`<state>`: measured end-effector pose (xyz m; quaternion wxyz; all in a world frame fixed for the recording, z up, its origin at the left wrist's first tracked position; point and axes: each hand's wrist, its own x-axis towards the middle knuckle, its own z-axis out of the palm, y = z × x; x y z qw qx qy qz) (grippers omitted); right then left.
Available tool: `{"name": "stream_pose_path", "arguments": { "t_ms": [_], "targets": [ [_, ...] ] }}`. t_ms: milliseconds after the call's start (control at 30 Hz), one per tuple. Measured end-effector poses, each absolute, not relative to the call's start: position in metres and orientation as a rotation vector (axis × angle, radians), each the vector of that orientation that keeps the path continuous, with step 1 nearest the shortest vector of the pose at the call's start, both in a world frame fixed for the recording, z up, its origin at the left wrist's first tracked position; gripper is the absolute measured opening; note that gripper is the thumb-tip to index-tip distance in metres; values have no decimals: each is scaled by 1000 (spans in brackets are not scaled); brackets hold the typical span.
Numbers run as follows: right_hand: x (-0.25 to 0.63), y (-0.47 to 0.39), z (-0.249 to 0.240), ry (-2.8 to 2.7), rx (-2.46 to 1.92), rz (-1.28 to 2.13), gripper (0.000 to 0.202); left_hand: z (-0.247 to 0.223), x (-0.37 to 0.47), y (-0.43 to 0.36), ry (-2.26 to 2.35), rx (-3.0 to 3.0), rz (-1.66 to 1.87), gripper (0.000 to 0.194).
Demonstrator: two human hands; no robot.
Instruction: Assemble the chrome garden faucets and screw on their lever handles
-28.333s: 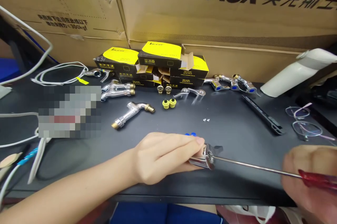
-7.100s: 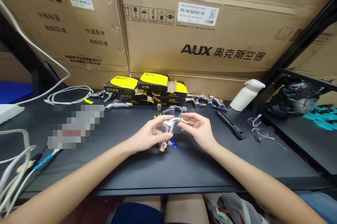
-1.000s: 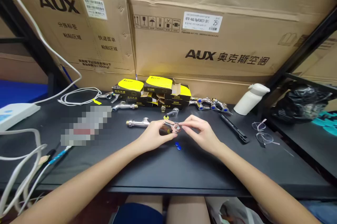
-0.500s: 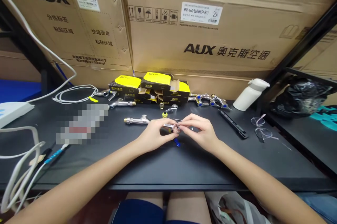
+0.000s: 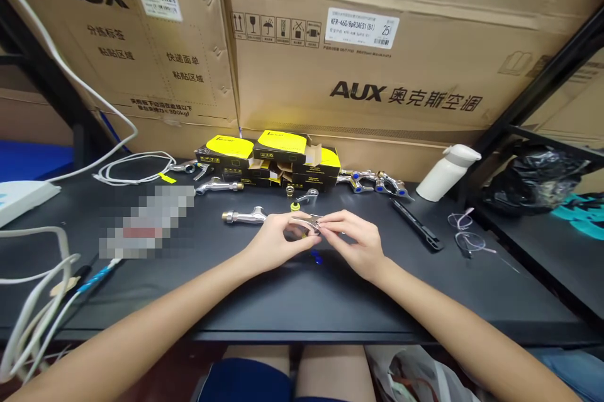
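My left hand [image 5: 276, 243] grips a shiny chrome faucet handle [image 5: 306, 222] between thumb and fingers. At the handle's right end, the fingertips of my right hand [image 5: 356, 241] are pinched; whether they also hold a small part there is hidden. On the table just below lies a small blue piece [image 5: 316, 257], partly covered by the hands. Beyond them are a yellow-ringed part [image 5: 295, 206], a chrome lever [image 5: 309, 194] and a small brass-coloured fitting [image 5: 290, 191]. A chrome faucet body [image 5: 245, 216] with a brass-coloured end lies left of my left hand.
Black-and-yellow boxes [image 5: 280, 145] are stacked at the back, beside several chrome handles [image 5: 372, 182]. Another faucet body [image 5: 219, 185] lies left of them. Rightward are a black cutter-like tool [image 5: 416, 224], a white bottle [image 5: 446, 175] and glasses [image 5: 469, 240]. White cables [image 5: 35, 301] run along the left.
The chrome handle has turned in my fingers and now shows its long side flatter. My right fingers have shifted slightly down and closer along its end.
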<state>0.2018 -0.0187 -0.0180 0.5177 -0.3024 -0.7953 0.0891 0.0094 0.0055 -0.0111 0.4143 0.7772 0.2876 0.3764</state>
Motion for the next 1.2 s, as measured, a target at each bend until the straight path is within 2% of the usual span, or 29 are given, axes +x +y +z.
{"name": "stream_pose_path", "arguments": {
  "t_ms": [467,733,967,1200],
  "targets": [
    [203,-18,-18,-1977,-742,114,24,-9,8,7,697,1933,930,25],
    [203,-18,-16,-1981,-770,145,19,-9,7,6,692,1932,883,24],
    [206,-17,-19,-2047,-732,99,30,-9,7,7,692,1923,885,27],
    [202,-18,-15,-1963,-773,286,28,-7,7,8,699,1876,905,28]
  ]
}}
